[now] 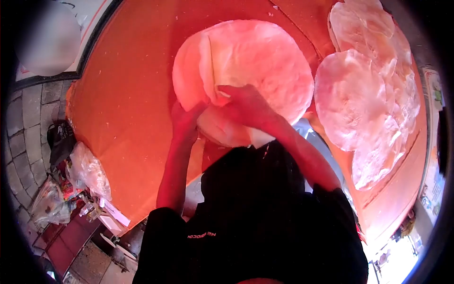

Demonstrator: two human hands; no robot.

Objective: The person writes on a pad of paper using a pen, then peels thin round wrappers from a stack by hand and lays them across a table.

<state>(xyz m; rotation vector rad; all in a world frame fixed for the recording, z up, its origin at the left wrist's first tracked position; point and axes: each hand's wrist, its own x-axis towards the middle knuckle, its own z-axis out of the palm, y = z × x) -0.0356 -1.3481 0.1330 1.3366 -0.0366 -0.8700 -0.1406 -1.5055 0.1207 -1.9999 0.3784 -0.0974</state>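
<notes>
Pale lettering runs across the chest of the black fabric shirt [250,213], too small and oddly turned to read surely. The large, thin, round sheet of pale dough [269,66], tinted pink and creased by 1 long fold, lies on the orange-red worktop [127,94] just beside a pile of overlapping pale rounds [354,99]; the right hand [250,106] pinches its folded part, while the left hand [185,120] touches its near left edge, its grip too shadowed to tell
</notes>
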